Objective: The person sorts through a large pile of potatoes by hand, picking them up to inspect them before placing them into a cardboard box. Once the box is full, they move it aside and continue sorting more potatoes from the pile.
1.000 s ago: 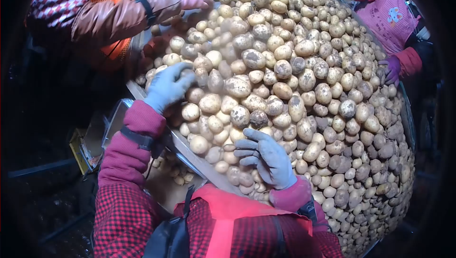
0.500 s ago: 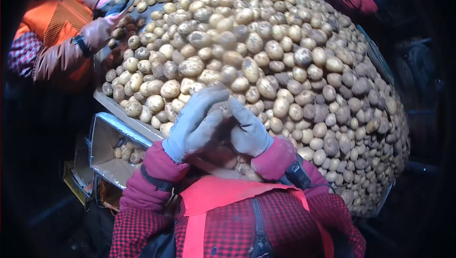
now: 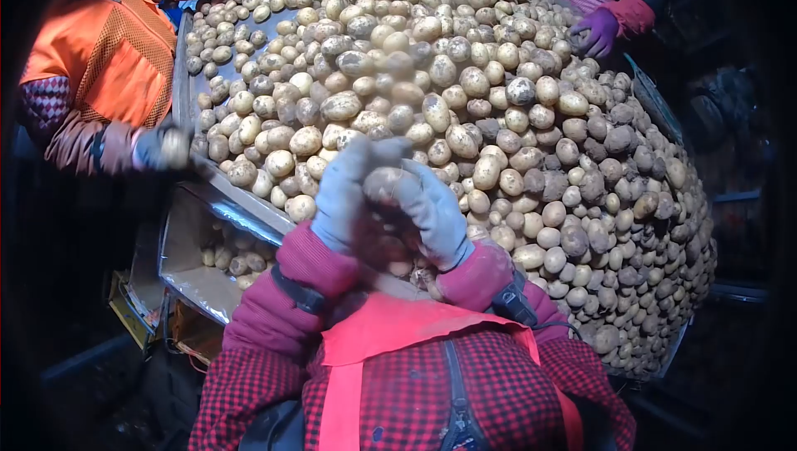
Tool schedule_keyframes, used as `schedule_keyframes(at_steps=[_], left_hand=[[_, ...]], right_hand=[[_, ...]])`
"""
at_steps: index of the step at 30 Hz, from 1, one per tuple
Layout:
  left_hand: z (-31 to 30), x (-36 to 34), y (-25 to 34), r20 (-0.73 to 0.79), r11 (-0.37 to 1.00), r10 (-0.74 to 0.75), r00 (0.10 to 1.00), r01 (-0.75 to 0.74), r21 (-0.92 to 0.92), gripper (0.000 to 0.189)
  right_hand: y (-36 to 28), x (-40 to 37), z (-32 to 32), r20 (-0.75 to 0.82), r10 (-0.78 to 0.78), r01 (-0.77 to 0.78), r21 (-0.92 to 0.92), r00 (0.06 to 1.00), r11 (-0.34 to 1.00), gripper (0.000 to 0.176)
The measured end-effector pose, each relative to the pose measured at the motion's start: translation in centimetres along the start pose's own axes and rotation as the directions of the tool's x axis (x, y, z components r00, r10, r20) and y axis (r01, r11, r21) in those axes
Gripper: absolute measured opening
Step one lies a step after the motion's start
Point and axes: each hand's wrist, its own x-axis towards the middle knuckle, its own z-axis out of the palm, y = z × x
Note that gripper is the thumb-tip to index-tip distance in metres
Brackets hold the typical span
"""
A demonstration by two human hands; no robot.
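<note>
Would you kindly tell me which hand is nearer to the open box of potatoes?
Left. The left hand is ahead and to the right of the open box; the right hand is farther right, beyond the left one.

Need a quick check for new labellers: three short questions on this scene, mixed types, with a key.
1. What do the left hand and right hand cup between them?
2. True or false: the orange vest is on the right side of the picture.
3. What colour is the glove by the upper right edge of the heap? A green, B purple, C white.

Key: 1 a potato; 2 false, it is on the left; 3 B.
</note>
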Motion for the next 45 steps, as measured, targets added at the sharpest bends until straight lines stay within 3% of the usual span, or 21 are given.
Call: schedule_keyframes(at_steps=[2, 4, 7, 8, 9, 11, 12, 13, 14, 16, 18, 20, 23, 26, 27, 30, 32, 34, 39, 40, 45], left_hand=[[-2.0, 1.5, -0.4, 0.020, 0.978, 0.209, 0.978, -0.209, 0.026, 0.074], [-1.6, 0.0, -0.4, -0.018, 0.963, 0.268, 0.963, -0.268, -0.020, 0.063], [-1.5, -1.3, 0.4, 0.118, 0.806, 0.254, 0.960, -0.277, 0.523, 0.057], [-2.4, -1.4, -0.1, 0.192, 0.710, 0.361, 0.912, -0.403, 0.578, 0.059], [-3.1, -1.4, -0.5, 0.140, 0.771, 0.340, 0.930, -0.361, 0.524, 0.057], [-4.3, -2.1, -0.1, 0.084, 0.806, 0.352, 0.932, -0.347, 0.479, 0.053], [-4.9, -2.7, 0.0, 0.077, 0.790, 0.385, 0.920, -0.371, 0.489, 0.051], [-6.0, -3.7, 0.1, -0.043, 0.820, 0.355, 0.934, -0.289, 0.494, 0.048], [-6.1, -4.8, 0.2, -0.113, 0.878, 0.393, 0.912, -0.337, 0.339, 0.044], [-9.1, -8.1, 1.5, -0.158, 0.771, 0.496, 0.854, -0.349, 0.532, 0.035], [-12.7, -11.2, 1.9, -0.344, 0.797, 0.551, 0.761, -0.356, 0.489, 0.034], [-18.0, -14.2, 1.3, -0.369, 0.637, 0.706, 0.604, -0.315, 0.703, 0.035], [-23.2, -17.8, 0.7, -0.534, 0.667, 0.656, 0.534, -0.078, 0.741, 0.042], [-23.3, -16.9, -0.2, -0.379, 0.322, 0.748, 0.544, 0.201, 0.925, 0.049], [-19.9, -15.5, 0.8, -0.371, 0.301, 0.750, 0.548, 0.217, 0.929, 0.055], [-14.8, -10.9, 2.6, -0.002, -0.130, 0.805, 0.593, 0.181, 0.975, 0.062], [-12.3, -7.3, 4.4, 0.216, -0.303, 0.730, 0.648, 0.023, 0.953, 0.064], [-9.6, -3.4, 6.8, 0.376, -0.361, 0.633, 0.676, -0.171, 0.917, 0.065], [-3.5, 8.1, 12.6, 0.588, -0.596, 0.425, 0.689, -0.276, 0.754, 0.069], [-2.9, 11.1, 13.3, 0.664, -0.626, 0.370, 0.650, -0.354, 0.695, 0.072], [-0.6, 22.3, 14.6, 0.672, -0.600, 0.224, 0.706, -0.443, 0.666, 0.072]], right_hand=[[-0.5, -0.1, 0.3, 0.014, -0.023, 0.024, -0.064, 1.000, 0.998, 0.048], [-1.1, 0.3, 0.2, 0.059, -0.074, 0.081, -0.119, 0.996, 0.990, 0.051], [-0.5, 0.9, -0.1, 0.040, -0.057, 0.058, -0.025, 0.998, 0.998, 0.051], [-0.7, 0.8, 0.0, 0.047, -0.035, 0.036, -0.022, 0.998, 0.999, 0.050], [-0.8, 0.9, -0.4, 0.028, 0.019, -0.012, -0.233, 0.999, 0.973, 0.051], [0.4, 1.4, -1.2, 0.104, -0.096, 0.131, -0.424, 0.990, 0.896, 0.051], [0.7, 1.3, -1.2, 0.094, -0.039, 0.074, -0.406, 0.995, 0.911, 0.051], [1.0, 1.2, -1.2, 0.083, 0.018, 0.016, -0.388, 0.996, 0.921, 0.051], [1.2, 1.2, -1.6, 0.086, 0.083, -0.057, -0.268, 0.993, 0.962, 0.052], [1.6, 1.2, -2.6, 0.097, 0.210, -0.208, -0.023, 0.973, 0.978, 0.054], [1.0, 1.6, -1.9, 0.002, 0.231, -0.229, 0.147, 0.973, 0.962, 0.051], [1.1, 1.8, -2.2, 0.004, 0.232, -0.229, 0.198, 0.973, 0.953, 0.053], [1.4, 2.0, -2.1, 0.013, 0.239, -0.238, 0.168, 0.971, 0.957, 0.054], [1.4, 2.1, -2.1, 0.010, 0.237, -0.236, 0.158, 0.971, 0.959, 0.055], [1.5, 2.2, -2.2, 0.010, 0.219, -0.218, 0.151, 0.976, 0.964, 0.055], [1.4, 2.1, -2.5, 0.005, 0.159, -0.159, 0.088, 0.987, 0.983, 0.055], [0.9, 2.2, -2.6, -0.015, 0.109, -0.109, -0.002, 0.994, 0.994, 0.056], [0.5, 2.5, -2.9, -0.039, 0.080, -0.079, 0.006, 0.996, 0.997, 0.055], [0.9, 3.3, -4.7, -0.065, 0.062, -0.057, 0.073, 0.996, 0.996, 0.054], [1.0, 3.5, -5.0, -0.070, 0.093, -0.087, 0.075, 0.993, 0.993, 0.054], [0.7, 3.8, -5.4, 0.006, 0.167, -0.162, 0.276, 0.986, 0.947, 0.057]])
